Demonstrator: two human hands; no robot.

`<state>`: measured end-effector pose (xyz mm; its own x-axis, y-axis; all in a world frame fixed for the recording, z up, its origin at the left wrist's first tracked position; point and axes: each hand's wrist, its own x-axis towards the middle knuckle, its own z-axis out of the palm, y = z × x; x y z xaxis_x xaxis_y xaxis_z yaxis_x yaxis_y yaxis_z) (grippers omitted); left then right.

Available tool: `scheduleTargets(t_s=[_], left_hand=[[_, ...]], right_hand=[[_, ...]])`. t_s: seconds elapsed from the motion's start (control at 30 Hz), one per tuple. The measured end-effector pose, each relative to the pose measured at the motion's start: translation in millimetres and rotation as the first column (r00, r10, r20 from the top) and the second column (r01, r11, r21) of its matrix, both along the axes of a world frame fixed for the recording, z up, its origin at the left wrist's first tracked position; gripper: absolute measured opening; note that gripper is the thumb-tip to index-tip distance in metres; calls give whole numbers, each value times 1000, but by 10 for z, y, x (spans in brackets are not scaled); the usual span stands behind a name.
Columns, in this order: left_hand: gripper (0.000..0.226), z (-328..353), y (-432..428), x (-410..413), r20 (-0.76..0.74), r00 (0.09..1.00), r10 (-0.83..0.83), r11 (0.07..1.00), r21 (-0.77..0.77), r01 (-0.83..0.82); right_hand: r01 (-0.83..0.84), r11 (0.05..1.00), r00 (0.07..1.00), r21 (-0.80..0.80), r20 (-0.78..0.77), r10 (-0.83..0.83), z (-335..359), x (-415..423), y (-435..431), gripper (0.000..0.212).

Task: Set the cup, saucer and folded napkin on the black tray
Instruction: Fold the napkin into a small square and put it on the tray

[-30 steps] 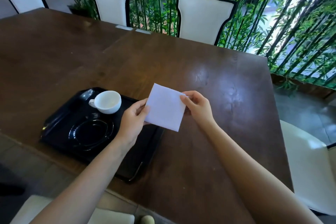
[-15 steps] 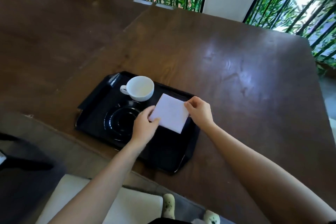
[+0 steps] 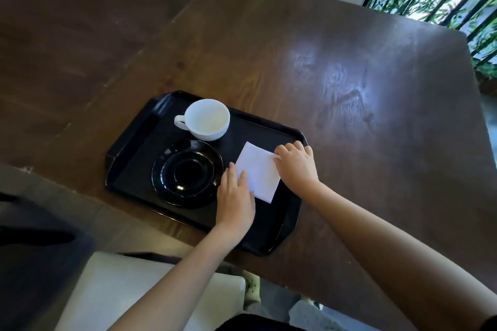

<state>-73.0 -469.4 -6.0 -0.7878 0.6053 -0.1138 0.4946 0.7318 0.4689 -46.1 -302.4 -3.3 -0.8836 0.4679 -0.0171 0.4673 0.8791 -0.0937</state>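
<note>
On the rectangular black plastic tray (image 3: 129,142), near the front edge of the dark brown wooden surface (image 3: 336,88), sit a white ceramic cup (image 3: 207,119) w/ handle pointing left, a glossy black saucer (image 3: 187,172) just in front of it, and a square folded white napkin (image 3: 258,170) lying flat at the right end, close to the tray's right rim. Left hand (image 3: 235,196) rests flat, fingers (image 3: 243,179) together on the napkin's left edge, hiding that corner; right hand (image 3: 297,164) has curled fingers (image 3: 285,152) on its right edge, grip underneath unclear. Surface beyond and right of tray is bare; both forearms cut off at frame bottom.
</note>
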Motion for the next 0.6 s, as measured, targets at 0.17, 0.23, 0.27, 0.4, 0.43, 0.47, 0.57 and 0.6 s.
scheduleTargets(t_s=[0.17, 0.23, 0.27, 0.4, 0.43, 0.47, 0.57, 0.6], left_hand=[[55, -52, -50, 58, 3, 999, -39, 999, -12, 40], [57, -66, -77, 80, 1, 999, -45, 999, -10, 45], [58, -79, -91, 95, -4, 999, -50, 999, -17, 50], [63, -137, -145, 179, -24, 997, -70, 996, -52, 69], [64, -143, -157, 193, -24, 997, -74, 996, -57, 72], [64, -140, -166, 199, -17, 997, -79, 995, -59, 77], [61, -53, -198, 167, 33, 995, -97, 995, -13, 98], [59, 6, -219, 133, 44, 993, -107, 994, 34, 106]], right_hand=[[-138, 990, 989, 8, 53, 137, 2, 120, -41, 40], [-159, 987, 980, -11, 123, 159, 6, 175, -62, 57], [-163, 987, 976, -13, 143, 163, 1, 198, -71, 61], [-164, 986, 972, -3, 171, 163, -5, 247, -122, 64], [-161, 987, 972, 1, 175, 159, -3, 255, -138, 64], [-154, 988, 972, 2, 177, 151, 1, 262, -152, 64], [-115, 993, 976, -22, 184, 117, 39, 257, -190, 65], [-100, 994, 979, -42, 174, 106, 64, 240, -201, 65]])
